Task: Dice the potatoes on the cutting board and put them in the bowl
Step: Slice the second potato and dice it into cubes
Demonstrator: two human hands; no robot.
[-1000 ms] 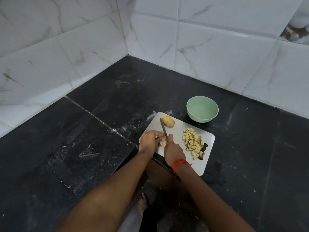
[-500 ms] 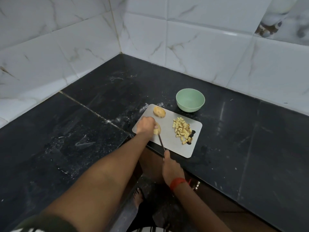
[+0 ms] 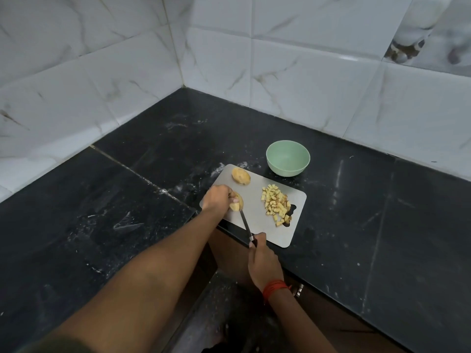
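A grey cutting board (image 3: 257,200) lies at the counter's front edge. My left hand (image 3: 218,198) pins a cut potato piece (image 3: 237,203) on the board's left side. My right hand (image 3: 262,261) grips the handle of a knife (image 3: 245,221); its blade points up to the potato piece and touches it. A whole potato (image 3: 240,176) rests at the board's far left corner. A heap of diced potato (image 3: 276,206) sits on the board's right side. The pale green bowl (image 3: 288,158) stands empty just beyond the board.
The black stone counter (image 3: 382,212) wraps an inner corner, with white marbled wall tiles (image 3: 305,80) behind. The counter's front edge runs under the board. A bare foot and dark floor show below between my arms.
My right hand pulled back toward me off the board, drawing the knife with it; the blade tip now rests at the potato piece. My left hand stayed on the piece.
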